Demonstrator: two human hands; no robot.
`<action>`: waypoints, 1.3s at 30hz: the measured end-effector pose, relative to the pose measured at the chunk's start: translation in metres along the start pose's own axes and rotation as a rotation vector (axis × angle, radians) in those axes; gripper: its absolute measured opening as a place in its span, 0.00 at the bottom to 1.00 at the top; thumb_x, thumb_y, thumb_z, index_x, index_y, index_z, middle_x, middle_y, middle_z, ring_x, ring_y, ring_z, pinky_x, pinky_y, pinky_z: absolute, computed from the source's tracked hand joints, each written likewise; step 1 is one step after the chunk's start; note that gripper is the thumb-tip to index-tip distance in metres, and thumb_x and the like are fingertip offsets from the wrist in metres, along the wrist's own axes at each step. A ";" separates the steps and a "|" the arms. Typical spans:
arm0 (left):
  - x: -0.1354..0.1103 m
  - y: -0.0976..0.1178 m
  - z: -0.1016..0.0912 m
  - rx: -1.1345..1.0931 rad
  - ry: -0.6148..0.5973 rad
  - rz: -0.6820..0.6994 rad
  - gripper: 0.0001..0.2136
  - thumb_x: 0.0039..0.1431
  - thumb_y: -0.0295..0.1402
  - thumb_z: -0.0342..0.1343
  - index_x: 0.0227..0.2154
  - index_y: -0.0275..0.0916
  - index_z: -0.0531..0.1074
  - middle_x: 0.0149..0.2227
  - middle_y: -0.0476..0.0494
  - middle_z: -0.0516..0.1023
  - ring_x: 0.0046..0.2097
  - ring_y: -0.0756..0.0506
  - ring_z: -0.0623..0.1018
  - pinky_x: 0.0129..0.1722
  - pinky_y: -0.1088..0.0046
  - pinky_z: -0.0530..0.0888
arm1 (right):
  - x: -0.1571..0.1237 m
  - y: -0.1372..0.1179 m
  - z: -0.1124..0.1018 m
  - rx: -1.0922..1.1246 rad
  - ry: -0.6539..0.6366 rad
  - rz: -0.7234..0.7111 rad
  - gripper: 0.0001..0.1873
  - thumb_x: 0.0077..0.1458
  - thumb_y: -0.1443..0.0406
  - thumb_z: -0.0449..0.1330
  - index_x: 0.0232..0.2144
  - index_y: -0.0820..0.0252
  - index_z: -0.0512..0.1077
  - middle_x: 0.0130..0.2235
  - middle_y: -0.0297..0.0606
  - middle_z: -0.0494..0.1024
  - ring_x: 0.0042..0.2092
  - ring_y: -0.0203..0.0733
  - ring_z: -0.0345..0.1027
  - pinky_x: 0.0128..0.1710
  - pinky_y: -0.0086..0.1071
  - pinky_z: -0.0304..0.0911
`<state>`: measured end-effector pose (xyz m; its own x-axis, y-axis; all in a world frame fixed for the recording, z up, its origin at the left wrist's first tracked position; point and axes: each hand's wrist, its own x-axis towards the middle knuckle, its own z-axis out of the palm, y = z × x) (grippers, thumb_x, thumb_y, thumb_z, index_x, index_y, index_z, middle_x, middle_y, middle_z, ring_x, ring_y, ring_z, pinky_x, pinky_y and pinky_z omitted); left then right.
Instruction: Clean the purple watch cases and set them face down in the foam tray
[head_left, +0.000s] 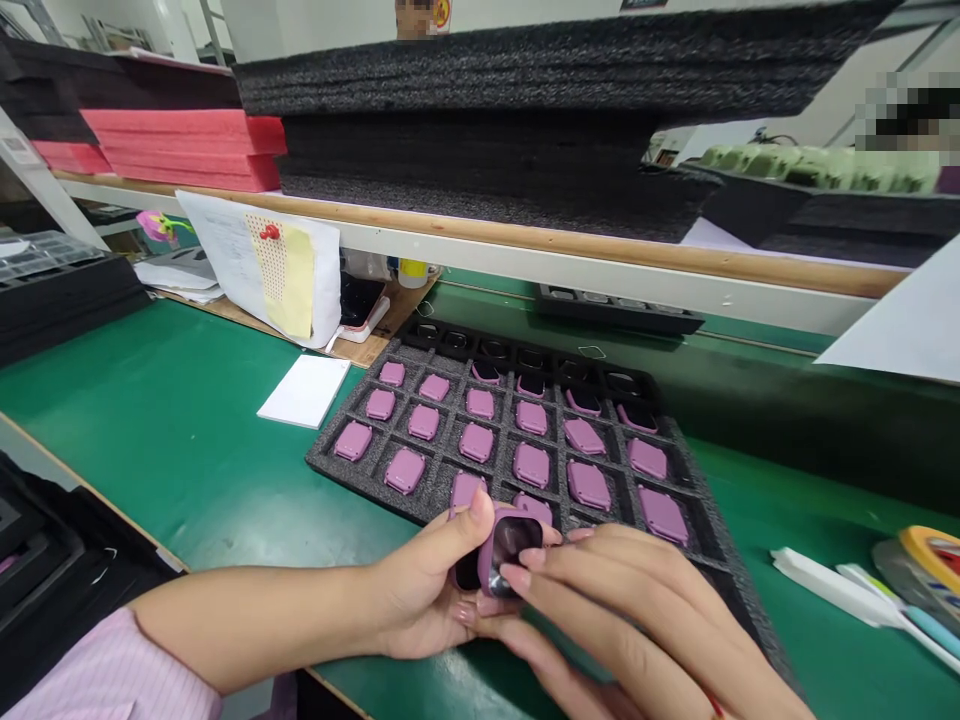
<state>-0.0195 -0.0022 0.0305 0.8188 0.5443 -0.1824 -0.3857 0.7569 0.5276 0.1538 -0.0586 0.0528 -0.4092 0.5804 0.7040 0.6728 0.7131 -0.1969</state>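
A purple smartwatch case (489, 553) with dark glossy glass is held low over the front of the foam tray (330, 468). My left hand (424, 590) is closed on its left side, thumb along the top edge. Behind it, in the same hand, another dark glassy piece (466, 572) shows partly; I cannot tell whether it is a second case. My right hand (622, 600) has its fingertips on the glass and its thumb at the lower edge. Rows of purple watch cases (476, 442) lie in the tray's compartments, some hidden behind my hands.
A black strip tray (495, 350) lies across the foam tray's back edge. Above runs a shelf (525, 255) stacked with black foam (465, 150) and red foam (180, 150). A white pad (304, 390) lies left; brushes (832, 585) and a tape roll (926, 570) lie right.
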 end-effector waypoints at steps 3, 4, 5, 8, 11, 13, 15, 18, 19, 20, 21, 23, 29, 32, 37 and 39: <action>0.000 -0.003 0.002 0.076 0.015 0.073 0.26 0.44 0.57 0.69 0.27 0.37 0.69 0.18 0.57 0.62 0.18 0.58 0.53 0.17 0.78 0.45 | 0.007 0.000 0.009 0.040 0.014 0.088 0.24 0.59 0.62 0.67 0.56 0.62 0.70 0.36 0.40 0.79 0.35 0.41 0.73 0.33 0.35 0.73; 0.000 -0.004 0.002 0.096 0.032 0.090 0.26 0.44 0.56 0.69 0.28 0.37 0.69 0.19 0.57 0.62 0.18 0.58 0.53 0.16 0.78 0.45 | 0.009 0.001 0.011 0.077 -0.002 0.114 0.24 0.60 0.61 0.65 0.57 0.62 0.69 0.34 0.38 0.77 0.33 0.40 0.71 0.31 0.33 0.72; 0.001 -0.005 0.002 0.108 0.047 0.097 0.26 0.44 0.55 0.70 0.28 0.37 0.69 0.19 0.57 0.62 0.18 0.58 0.52 0.16 0.79 0.45 | 0.010 0.002 0.012 0.120 -0.018 0.137 0.23 0.61 0.62 0.64 0.56 0.62 0.69 0.33 0.37 0.76 0.33 0.38 0.70 0.30 0.31 0.71; 0.002 -0.005 -0.001 0.083 0.057 0.038 0.26 0.48 0.57 0.66 0.30 0.35 0.72 0.17 0.58 0.60 0.17 0.58 0.51 0.16 0.79 0.44 | 0.013 0.006 0.011 0.219 -0.031 0.193 0.21 0.59 0.63 0.66 0.53 0.59 0.68 0.36 0.36 0.77 0.35 0.36 0.71 0.33 0.27 0.73; 0.003 -0.002 -0.005 0.033 0.094 -0.047 0.28 0.50 0.60 0.62 0.29 0.34 0.73 0.19 0.53 0.66 0.16 0.58 0.56 0.16 0.79 0.43 | 0.013 0.008 0.010 0.240 -0.019 0.213 0.22 0.57 0.63 0.67 0.52 0.57 0.67 0.41 0.39 0.78 0.40 0.38 0.74 0.38 0.27 0.74; 0.003 0.000 -0.006 0.043 0.112 -0.083 0.30 0.48 0.61 0.63 0.30 0.32 0.73 0.23 0.50 0.70 0.16 0.58 0.59 0.15 0.78 0.43 | 0.013 0.007 0.010 0.239 -0.024 0.211 0.22 0.57 0.63 0.67 0.52 0.57 0.67 0.42 0.40 0.79 0.42 0.39 0.74 0.40 0.29 0.74; 0.004 0.002 -0.004 0.046 0.109 -0.097 0.32 0.45 0.62 0.64 0.29 0.32 0.73 0.22 0.51 0.68 0.17 0.59 0.59 0.15 0.78 0.43 | 0.012 0.007 0.010 0.229 -0.045 0.183 0.22 0.57 0.64 0.66 0.53 0.57 0.67 0.43 0.41 0.79 0.43 0.41 0.74 0.42 0.32 0.74; 0.003 0.003 0.002 -0.012 0.128 -0.031 0.30 0.44 0.59 0.67 0.29 0.34 0.70 0.22 0.54 0.66 0.18 0.60 0.58 0.16 0.81 0.43 | 0.015 0.019 0.011 0.164 -0.043 0.125 0.22 0.57 0.65 0.64 0.53 0.56 0.68 0.43 0.41 0.81 0.43 0.44 0.76 0.43 0.37 0.73; 0.003 0.003 0.004 -0.029 0.144 -0.001 0.29 0.44 0.58 0.68 0.30 0.35 0.69 0.23 0.54 0.66 0.19 0.60 0.58 0.16 0.82 0.44 | 0.019 0.029 0.013 0.133 -0.031 0.147 0.20 0.56 0.64 0.64 0.52 0.56 0.70 0.43 0.40 0.81 0.43 0.45 0.77 0.43 0.38 0.73; 0.002 0.003 0.005 -0.031 0.162 0.021 0.28 0.44 0.55 0.70 0.31 0.36 0.68 0.25 0.54 0.68 0.19 0.60 0.59 0.17 0.82 0.44 | 0.024 0.041 0.017 0.103 -0.027 0.212 0.19 0.55 0.62 0.64 0.50 0.55 0.71 0.42 0.40 0.82 0.42 0.46 0.77 0.43 0.39 0.73; 0.002 0.003 0.007 -0.017 0.180 0.028 0.27 0.43 0.53 0.72 0.31 0.36 0.67 0.27 0.53 0.70 0.20 0.60 0.60 0.17 0.83 0.45 | 0.031 0.054 0.023 0.075 -0.027 0.298 0.17 0.55 0.60 0.64 0.48 0.55 0.73 0.42 0.40 0.83 0.41 0.47 0.78 0.43 0.41 0.73; 0.002 0.003 0.007 0.048 0.204 -0.001 0.27 0.43 0.51 0.73 0.32 0.36 0.66 0.33 0.48 0.74 0.21 0.60 0.64 0.18 0.82 0.47 | 0.049 0.084 0.041 0.046 -0.106 0.532 0.17 0.54 0.57 0.64 0.45 0.56 0.75 0.42 0.41 0.83 0.41 0.49 0.78 0.43 0.42 0.73; 0.008 0.008 -0.002 0.311 0.105 -0.038 0.33 0.46 0.70 0.52 0.25 0.39 0.63 0.29 0.45 0.76 0.18 0.54 0.67 0.16 0.77 0.56 | 0.102 0.139 0.117 0.032 -0.239 0.604 0.14 0.59 0.59 0.65 0.44 0.61 0.75 0.46 0.41 0.80 0.46 0.45 0.75 0.50 0.46 0.70; 0.011 0.010 -0.005 0.475 0.074 -0.063 0.36 0.48 0.73 0.45 0.21 0.38 0.64 0.20 0.48 0.72 0.14 0.55 0.59 0.14 0.76 0.51 | 0.113 0.145 0.144 0.048 -0.199 0.620 0.17 0.65 0.58 0.60 0.53 0.60 0.71 0.55 0.43 0.74 0.53 0.46 0.72 0.53 0.48 0.69; 0.012 0.009 -0.006 0.593 0.170 -0.124 0.39 0.54 0.70 0.40 0.20 0.34 0.72 0.19 0.46 0.71 0.16 0.55 0.59 0.17 0.73 0.48 | 0.118 0.142 0.141 0.164 -0.160 0.636 0.18 0.65 0.58 0.60 0.53 0.59 0.71 0.56 0.44 0.74 0.54 0.47 0.72 0.54 0.49 0.69; 0.012 0.008 -0.005 0.486 0.199 -0.125 0.38 0.59 0.66 0.41 0.28 0.31 0.76 0.24 0.44 0.74 0.18 0.55 0.58 0.20 0.73 0.48 | 0.112 0.130 0.121 0.228 -0.134 0.625 0.17 0.66 0.57 0.57 0.52 0.60 0.72 0.54 0.43 0.77 0.53 0.46 0.73 0.55 0.49 0.68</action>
<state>-0.0152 0.0123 0.0280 0.7311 0.5547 -0.3973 -0.0106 0.5914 0.8063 0.1205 0.1467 0.0232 -0.0686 0.9437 0.3235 0.6674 0.2845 -0.6883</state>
